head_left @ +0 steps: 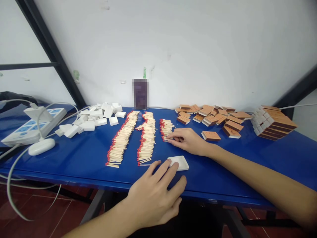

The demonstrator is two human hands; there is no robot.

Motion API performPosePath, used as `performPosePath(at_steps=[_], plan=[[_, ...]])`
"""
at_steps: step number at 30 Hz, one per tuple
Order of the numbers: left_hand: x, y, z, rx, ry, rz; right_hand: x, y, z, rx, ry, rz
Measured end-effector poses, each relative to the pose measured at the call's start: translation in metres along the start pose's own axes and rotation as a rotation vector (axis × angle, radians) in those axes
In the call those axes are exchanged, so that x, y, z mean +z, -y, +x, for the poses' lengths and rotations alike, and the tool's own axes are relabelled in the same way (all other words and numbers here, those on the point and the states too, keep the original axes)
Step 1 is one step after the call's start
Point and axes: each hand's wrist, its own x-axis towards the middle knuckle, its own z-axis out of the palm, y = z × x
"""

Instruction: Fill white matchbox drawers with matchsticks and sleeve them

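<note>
Left hand (158, 191) near crosswise matches (147, 145), heads (139, 159) leftward

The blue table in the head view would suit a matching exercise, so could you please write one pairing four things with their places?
Things:
1. Heap of small white rectangular boxes
2. Neat block of stacked orange-brown matchboxes
3. Right hand
4. Left hand

Places:
A. Fingertips at the near end of the shortest row of red-tipped wooden matches
B. At the right end of the blue table, beyond the loose matchboxes
C. Fingers at the shallow white open tray
D. Left of all the match rows

Pairs: 1-D, 2-B, 3-A, 4-C
</note>
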Motion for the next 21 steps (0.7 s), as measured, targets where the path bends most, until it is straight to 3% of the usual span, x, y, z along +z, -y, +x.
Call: performPosePath(at_steps=[21], plan=[[-0.0004, 0.0002, -0.0004, 0.005, 0.011, -0.003, -0.001, -0.0003, -0.0005, 0.055, 0.001, -0.006]])
